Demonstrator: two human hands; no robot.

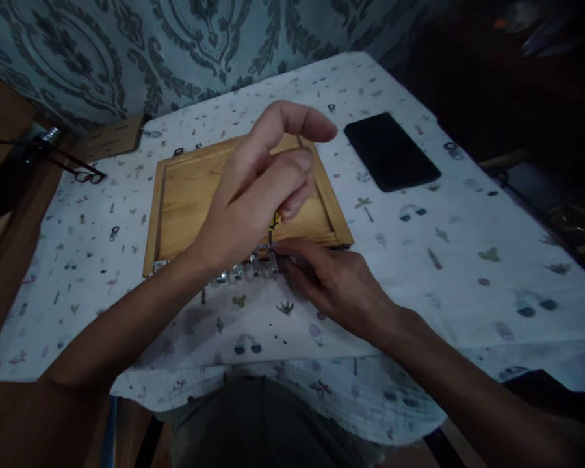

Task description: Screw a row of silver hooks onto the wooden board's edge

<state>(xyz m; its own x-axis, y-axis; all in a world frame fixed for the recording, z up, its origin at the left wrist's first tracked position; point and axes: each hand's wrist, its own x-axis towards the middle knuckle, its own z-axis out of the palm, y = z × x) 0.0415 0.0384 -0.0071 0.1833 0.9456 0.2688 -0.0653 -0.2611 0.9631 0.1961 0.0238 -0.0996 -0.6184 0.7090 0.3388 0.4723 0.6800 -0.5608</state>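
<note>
A framed wooden panel (195, 188) lies flat on the cloth-covered table, with a row of shiny metal hinge-like pieces (254, 265) along its near edge. Over that edge, my left hand (266, 172) is closed around a small screwdriver (273, 224), its yellow and black handle mostly hidden by the fingers. The thin shaft points down at the metal pieces. From the right, my right hand (338, 279) pinches the rightmost metal piece against the panel's edge; its fingertips partly cover the contact.
A black tablet or large phone (392, 151) rests right of the panel. At the far left are a flat piece of brown cardboard (112, 138) and a pair of glasses (88, 175). A patterned wall (185, 45) stands behind the white printed tablecloth (419, 260).
</note>
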